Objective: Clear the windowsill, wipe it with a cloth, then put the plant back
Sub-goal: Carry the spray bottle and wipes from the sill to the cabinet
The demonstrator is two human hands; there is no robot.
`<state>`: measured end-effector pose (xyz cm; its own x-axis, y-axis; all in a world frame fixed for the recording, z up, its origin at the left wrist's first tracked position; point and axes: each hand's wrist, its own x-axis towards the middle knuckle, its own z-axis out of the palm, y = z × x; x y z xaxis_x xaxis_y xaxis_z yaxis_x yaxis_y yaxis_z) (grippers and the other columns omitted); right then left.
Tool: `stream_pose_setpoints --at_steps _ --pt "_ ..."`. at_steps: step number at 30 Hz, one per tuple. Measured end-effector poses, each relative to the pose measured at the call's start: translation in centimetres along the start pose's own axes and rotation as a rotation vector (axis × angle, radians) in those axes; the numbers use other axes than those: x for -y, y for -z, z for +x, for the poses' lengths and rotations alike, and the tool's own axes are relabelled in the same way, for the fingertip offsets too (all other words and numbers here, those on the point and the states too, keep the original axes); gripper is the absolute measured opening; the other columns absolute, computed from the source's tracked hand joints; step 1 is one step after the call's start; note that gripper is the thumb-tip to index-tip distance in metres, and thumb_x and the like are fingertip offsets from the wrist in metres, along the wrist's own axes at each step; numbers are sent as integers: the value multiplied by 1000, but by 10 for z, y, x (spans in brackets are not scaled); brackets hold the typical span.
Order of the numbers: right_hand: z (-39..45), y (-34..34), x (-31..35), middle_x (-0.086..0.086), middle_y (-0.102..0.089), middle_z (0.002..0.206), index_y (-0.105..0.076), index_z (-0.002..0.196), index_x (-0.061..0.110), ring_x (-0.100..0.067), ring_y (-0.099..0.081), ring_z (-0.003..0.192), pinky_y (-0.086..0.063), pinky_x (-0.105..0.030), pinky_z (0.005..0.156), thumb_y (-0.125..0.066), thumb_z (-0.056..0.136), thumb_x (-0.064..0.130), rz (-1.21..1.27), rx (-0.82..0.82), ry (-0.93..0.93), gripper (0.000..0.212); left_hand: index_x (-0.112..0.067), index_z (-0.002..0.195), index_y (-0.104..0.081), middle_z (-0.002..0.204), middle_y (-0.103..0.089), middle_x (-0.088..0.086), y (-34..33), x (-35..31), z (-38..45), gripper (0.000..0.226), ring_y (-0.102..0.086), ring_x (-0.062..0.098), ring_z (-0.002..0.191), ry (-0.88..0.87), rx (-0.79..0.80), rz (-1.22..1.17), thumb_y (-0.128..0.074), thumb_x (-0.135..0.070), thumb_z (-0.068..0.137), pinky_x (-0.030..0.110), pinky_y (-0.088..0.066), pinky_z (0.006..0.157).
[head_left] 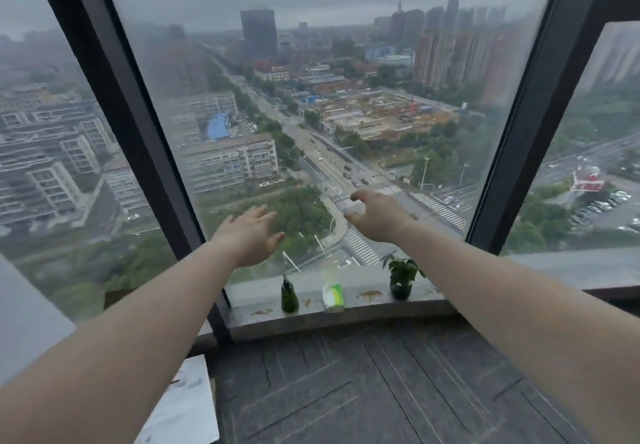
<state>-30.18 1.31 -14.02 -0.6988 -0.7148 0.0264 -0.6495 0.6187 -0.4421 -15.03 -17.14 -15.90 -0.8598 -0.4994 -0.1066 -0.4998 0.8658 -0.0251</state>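
Both hands empty: left hand (250,235) flat-fingered, right hand (375,215) loosely curled, raised well above windowsill (429,300). On sill: plant (401,275) at right; tissue pack (333,298) and green bottle (289,296) left of plant. Stains visible. Clearing not begun; wiping and replacing remain.

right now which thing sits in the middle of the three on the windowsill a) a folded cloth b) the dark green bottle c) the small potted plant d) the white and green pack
d: on the windowsill the white and green pack stands between the dark green bottle to its left and the small potted plant to its right.
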Motion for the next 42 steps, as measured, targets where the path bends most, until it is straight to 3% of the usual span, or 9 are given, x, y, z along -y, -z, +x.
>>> stream_pose_setpoints --at_steps 5,10,14,19,25,33,42 --pt "107 -53 -25 -8 -54 138 -44 141 16 -28 -55 119 -48 -37 93 -51 95 38 58 138 -3 51 -22 152 -15 161 -10 -2 -25 9 84 62 -8 17 148 87 118 -5 -26 -51 98 45 -14 120" --pt "178 -98 -42 -8 -54 138 -45 139 15 -30 -52 123 -46 -38 99 -51 96 36 66 265 -37 48 -19 151 -20 159 -18 -1 -54 17 143 61 -19 19 146 117 194 -49 -29 -50 99 44 -23 117" --pt "222 -132 -56 -5 -50 142 -42 142 17 -28 -50 126 -43 -36 96 -48 96 37 26 348 -62 50 -22 149 -24 157 -25 -4 -89 36 180 58 -28 20 142 162 290 -70 -32 -48 98 44 -34 110" --pt "265 -177 -67 -8 -50 141 -42 141 15 -29 -52 123 -46 -39 99 -48 96 35 -33 442 -141 49 -25 147 -31 154 -33 -3 -130 67 237 55 -35 22 138 188 422 -124 -38 -46 96 44 -36 108" --pt "318 -243 -78 -7 -49 143 -43 141 15 -28 -49 127 -44 -38 103 -49 97 35 -85 514 -221 49 -22 148 -29 153 -35 1 -179 94 311 55 -38 24 137 137 441 -232 -39 -41 98 38 -37 105" --pt "371 -352 -108 -8 -53 137 -46 135 20 -31 -50 124 -43 -43 102 -46 95 36 -171 635 -264 43 -23 140 -39 145 -46 5 -295 118 361 49 -45 29 130 158 539 -250 -40 -43 95 44 -41 104" --pt "397 -492 -199 -8 -60 128 -47 129 22 -32 -56 119 -45 -43 93 -51 88 55 -194 577 -344 53 -20 137 -40 140 -49 6 -448 114 418 54 -47 32 126 369 467 -296 -44 -49 92 44 -43 98"
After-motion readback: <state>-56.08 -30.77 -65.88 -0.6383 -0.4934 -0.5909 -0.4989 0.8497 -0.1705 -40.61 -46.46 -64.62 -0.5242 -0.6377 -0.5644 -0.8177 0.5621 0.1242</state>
